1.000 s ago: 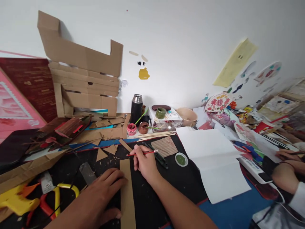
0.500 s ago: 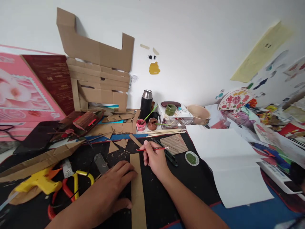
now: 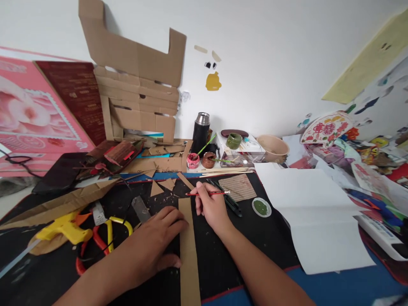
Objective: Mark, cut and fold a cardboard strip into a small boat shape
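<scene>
A long brown cardboard strip (image 3: 189, 267) lies lengthwise on the black mat in front of me. My left hand (image 3: 159, 240) rests flat at its left side, fingers stretched out, with the fingertips over the strip's left edge. In the fingers of my right hand (image 3: 212, 208) is a red pencil (image 3: 219, 192), held nearly level above the strip's far right corner, its tip pointing left. Just beyond the right hand lie a dark green utility knife (image 3: 234, 206) and a piece of corrugated cardboard (image 3: 239, 187).
To the left lie a yellow glue gun (image 3: 65, 227), red-and-yellow-handled pliers (image 3: 110, 236) and a grey blade-like piece (image 3: 140, 209). A dish of green paint (image 3: 262, 207) and white paper (image 3: 315, 216) are at right. Paint jars and a black thermos (image 3: 200, 131) stand behind.
The camera view has shifted, so the whole scene sits slightly further right and the back wall higher. Both hands keep nearly the same pose by the strip.
</scene>
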Demonstrator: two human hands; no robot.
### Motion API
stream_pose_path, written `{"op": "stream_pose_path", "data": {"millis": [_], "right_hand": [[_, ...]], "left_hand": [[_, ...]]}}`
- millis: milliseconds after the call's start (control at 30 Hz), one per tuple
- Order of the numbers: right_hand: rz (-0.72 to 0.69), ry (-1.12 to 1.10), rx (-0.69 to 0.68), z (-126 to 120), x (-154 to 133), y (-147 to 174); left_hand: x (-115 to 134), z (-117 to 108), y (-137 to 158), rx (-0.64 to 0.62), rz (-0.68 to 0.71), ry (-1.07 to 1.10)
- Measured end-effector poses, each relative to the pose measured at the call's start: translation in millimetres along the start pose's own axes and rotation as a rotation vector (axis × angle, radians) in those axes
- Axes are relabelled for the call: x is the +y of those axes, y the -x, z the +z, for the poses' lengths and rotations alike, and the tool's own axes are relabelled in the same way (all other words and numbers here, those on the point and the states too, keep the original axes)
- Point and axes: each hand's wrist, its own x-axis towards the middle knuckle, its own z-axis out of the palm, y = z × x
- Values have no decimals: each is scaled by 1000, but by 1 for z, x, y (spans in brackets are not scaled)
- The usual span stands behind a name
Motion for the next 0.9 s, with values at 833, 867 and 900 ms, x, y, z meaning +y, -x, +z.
{"op": "stream_pose_path", "data": {"millis": [833, 867, 900], "right_hand": [[-23, -6, -7, 2, 1, 0], [-23, -7, -6, 2, 0, 0], [-23, -6, -5, 2, -1, 1]], "left_hand": [[-6, 4, 0, 52, 10, -9], [-7, 5, 0, 55, 20, -8], [-9, 6, 0, 58, 29, -9]]}}
